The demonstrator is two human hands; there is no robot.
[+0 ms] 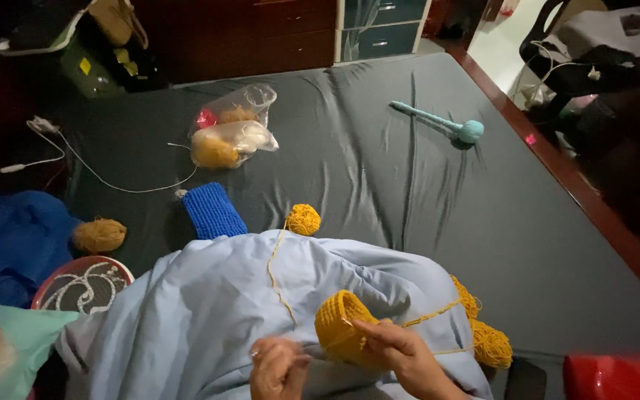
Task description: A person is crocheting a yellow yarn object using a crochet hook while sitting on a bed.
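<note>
My right hand (407,357) grips a small yellow crocheted cup-shaped piece (338,324) over a pale blue sheet (209,311) on my lap. My left hand (279,364) is pinched beside it, holding what seems to be a thin hook or the yarn strand; which one is hard to tell. A yellow strand runs up the sheet to a small yellow yarn ball (304,219). More yellow yarn balls (490,343) lie at my right.
A dark grey bed sheet (409,185) covers the bed. On it lie a blue knitted piece (212,211), a tan yarn ball (99,235), a plastic bag of yarn (231,137), a teal handled tool (446,124) and a white cable (98,174). A chair with clothes (601,44) stands right.
</note>
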